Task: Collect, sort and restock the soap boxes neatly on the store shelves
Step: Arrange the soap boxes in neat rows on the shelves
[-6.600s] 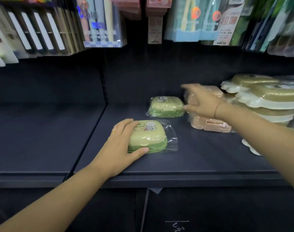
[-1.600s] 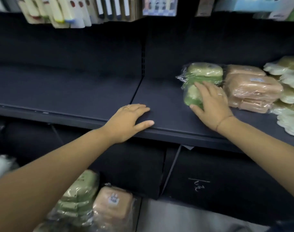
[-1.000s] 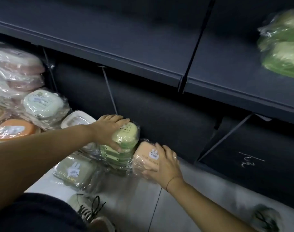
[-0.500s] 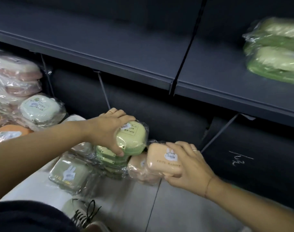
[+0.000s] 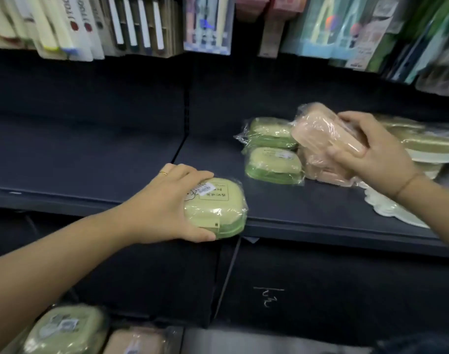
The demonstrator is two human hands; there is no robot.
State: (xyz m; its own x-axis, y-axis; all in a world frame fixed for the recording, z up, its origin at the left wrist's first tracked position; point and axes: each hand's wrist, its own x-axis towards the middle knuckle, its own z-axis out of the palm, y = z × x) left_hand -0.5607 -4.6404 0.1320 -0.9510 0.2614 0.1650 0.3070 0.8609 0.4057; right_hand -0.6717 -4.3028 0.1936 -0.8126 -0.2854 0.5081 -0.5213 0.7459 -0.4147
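Lower left, on the floor: more wrapped green and pink boxes (image 5: 65, 330) waiting to be collected.

Left hand (image 5: 164, 208): fingers curled over the top of a pale green rounded soap box in clear wrap (image 5: 215, 208), thumb hooked under its near edge. The box sits at the front lip of the dark blue metal shelf (image 5: 320, 218); resting or hovering, cannot tell.

Mid-shelf: two green wrapped boxes (image 5: 274, 163), one behind the other, just left of a pink wrapped stack (image 5: 320, 172).

Right hand (image 5: 371, 152): fingers wrapped round a pink soap box in crinkled clear wrap (image 5: 325, 135), thumb across its near face. The box is tilted, held in the air over the pink stack.

Far right: cream-and-olive lidded boxes (image 5: 427, 146), piled.

Step in hand, as I judge it: restocking by colour, both hands loaded.

Next move likely calls for levelling the pink box and setting it square on its stack, and sliding the green one back and right to join the green pair. The slick wrap could let the stacked boxes slip.
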